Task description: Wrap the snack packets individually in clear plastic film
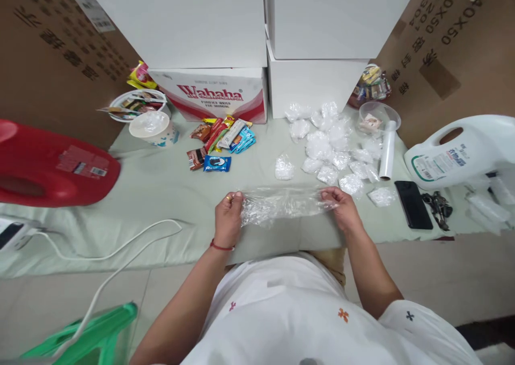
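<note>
A crinkled sheet of clear plastic film (284,204) is stretched between my two hands over the table's front edge. My left hand (228,219) pinches its left end between thumb and fingers. At the other end, my right hand (341,206) grips the film in the same way. Just beyond it lies a single small bundle of clear plastic (284,167). Several more crumpled clear plastic bundles (322,145) form a pile to the right. Behind my left hand, a group of wrapped snacks (221,139) rests on the cloth.
A red jug (60,163) and white cable (132,239) are at left, near a paper tub (151,129). On the right are a white roll (387,151), a black phone (413,204), keys (438,209) and a white detergent jug (458,150). A Wahaha carton (217,96) stands behind.
</note>
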{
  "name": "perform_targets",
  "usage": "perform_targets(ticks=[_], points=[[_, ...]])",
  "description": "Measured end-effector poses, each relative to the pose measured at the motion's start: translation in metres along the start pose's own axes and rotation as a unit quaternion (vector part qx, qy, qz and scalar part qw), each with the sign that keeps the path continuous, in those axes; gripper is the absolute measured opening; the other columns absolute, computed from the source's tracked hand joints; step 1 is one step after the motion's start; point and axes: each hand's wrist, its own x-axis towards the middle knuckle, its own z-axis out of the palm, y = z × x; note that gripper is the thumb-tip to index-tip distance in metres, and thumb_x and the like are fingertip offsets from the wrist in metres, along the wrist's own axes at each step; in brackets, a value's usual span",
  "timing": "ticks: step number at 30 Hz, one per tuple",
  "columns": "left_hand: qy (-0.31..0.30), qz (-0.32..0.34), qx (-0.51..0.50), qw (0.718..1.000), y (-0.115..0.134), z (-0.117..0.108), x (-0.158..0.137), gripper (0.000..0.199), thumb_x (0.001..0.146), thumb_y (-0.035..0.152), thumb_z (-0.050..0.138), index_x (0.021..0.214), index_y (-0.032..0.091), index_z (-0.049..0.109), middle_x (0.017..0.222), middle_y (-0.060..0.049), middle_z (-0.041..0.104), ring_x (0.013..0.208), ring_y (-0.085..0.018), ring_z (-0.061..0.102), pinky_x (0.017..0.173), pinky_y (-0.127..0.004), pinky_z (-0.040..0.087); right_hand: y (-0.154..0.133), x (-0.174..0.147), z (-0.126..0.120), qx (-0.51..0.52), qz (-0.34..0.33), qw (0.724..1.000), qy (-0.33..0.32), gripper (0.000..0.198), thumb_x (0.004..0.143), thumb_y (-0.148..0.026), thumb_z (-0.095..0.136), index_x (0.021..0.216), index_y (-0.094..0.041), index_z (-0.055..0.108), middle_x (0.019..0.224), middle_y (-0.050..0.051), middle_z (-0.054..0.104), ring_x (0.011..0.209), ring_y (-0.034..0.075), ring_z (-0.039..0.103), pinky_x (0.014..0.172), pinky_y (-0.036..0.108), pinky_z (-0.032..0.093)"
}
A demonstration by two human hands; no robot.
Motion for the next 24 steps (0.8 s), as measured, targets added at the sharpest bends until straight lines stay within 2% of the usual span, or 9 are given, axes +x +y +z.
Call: perform_targets(ticks=[2,5,7,9,11,13,17,21,24], points=[[0.005,-0.015,-0.008,1.0,-0.004,-0.005,0.0,0.039,0.088,0.058,0.065,0.074,0.022,0.058,0.057,0.005,0.04,0.053,-0.013,0.032,0.052,-0.027,0.027,-0.006,0.002,-0.014,-0.085,-0.056,0.993,0.057,0.028,0.076,-0.042,0.073,0.094,-0.021,0.074,0.087,0.004,0.069,0.08,0.019,0.06,0.074,0.033,0.05],[-0.002,-0.021,-0.007,1.0,-0.005,-0.004,-0.003,0.04,0.088,0.06,0.065,0.074,0.023,0.058,0.055,0.006,0.038,0.051,-0.013,0.031,0.051,-0.027,0.025,-0.029,-0.006,-0.013,-0.182,-0.23,0.948,0.126,0.024,0.088,-0.036,0.063,0.107,-0.025,0.073,0.109,0.008,0.066,0.096,0.023,0.061,0.085,0.04,0.052],[-0.014,-0.021,-0.008,1.0,-0.004,0.0,-0.005,0.04,0.087,0.06,0.065,0.074,0.023,0.059,0.054,0.006,0.038,0.051,-0.013,0.031,0.051,-0.027,0.025,-0.044,-0.012,0.005,-0.255,-0.348,0.901,0.047,0.028,0.092,-0.031,0.062,0.119,-0.029,0.07,0.123,0.009,0.064,0.114,0.028,0.058,0.1,0.048,0.049],[-0.024,-0.019,-0.013,0.999,-0.003,0.003,-0.005,0.041,0.087,0.061,0.065,0.074,0.023,0.06,0.053,0.006,0.038,0.05,-0.013,0.032,0.05,-0.027,0.025,-0.052,-0.013,0.032,-0.334,-0.422,0.839,-0.085,0.039,0.092,-0.024,0.064,0.129,-0.033,0.066,0.138,0.009,0.058,0.134,0.031,0.047,0.113,0.054,0.04],[-0.027,-0.017,-0.016,0.999,-0.001,0.003,-0.004,0.041,0.086,0.062,0.066,0.075,0.022,0.061,0.053,0.006,0.039,0.049,-0.012,0.032,0.049,-0.027,0.025,-0.051,-0.008,0.061,-0.379,-0.453,0.788,-0.172,0.038,0.092,-0.02,0.065,0.127,-0.033,0.068,0.147,0.007,0.053,0.145,0.033,0.035,0.119,0.057,0.033],[-0.021,-0.01,-0.012,1.0,0.0,0.0,0.0,0.042,0.085,0.061,0.068,0.074,0.022,0.062,0.053,0.006,0.039,0.049,-0.011,0.032,0.049,-0.026,0.025,-0.045,0.002,0.083,-0.385,-0.467,0.771,-0.201,0.022,0.094,-0.02,0.063,0.111,-0.032,0.073,0.145,0.005,0.055,0.148,0.032,0.031,0.121,0.058,0.029],[0.012,0.003,-0.006,1.0,0.004,-0.011,0.014,0.04,0.083,0.059,0.069,0.074,0.021,0.062,0.053,0.007,0.039,0.048,-0.01,0.032,0.049,-0.025,0.026,-0.049,0.01,0.096,-0.368,-0.509,0.751,-0.204,0.019,0.101,-0.024,0.056,0.093,-0.029,0.072,0.118,0.006,0.069,0.131,0.028,0.049,0.113,0.052,0.037],[0.046,0.013,-0.021,0.999,0.007,-0.015,0.037,0.036,0.084,0.054,0.068,0.073,0.02,0.062,0.049,0.007,0.043,0.047,-0.01,0.035,0.049,-0.025,0.027,-0.074,-0.013,0.083,-0.422,-0.565,0.681,-0.197,0.027,0.103,-0.016,0.045,0.093,-0.024,0.069,0.082,0.006,0.066,0.089,0.021,0.057,0.079,0.036,0.046],[0.049,0.008,-0.049,0.998,0.009,-0.012,0.056,0.032,0.085,0.049,0.067,0.074,0.019,0.061,0.046,0.007,0.045,0.044,-0.009,0.035,0.048,-0.023,0.027,-0.089,-0.042,0.076,-0.45,-0.588,0.634,-0.224,0.026,0.101,-0.013,0.045,0.09,-0.022,0.066,0.076,0.005,0.062,0.08,0.021,0.053,0.068,0.033,0.042]])
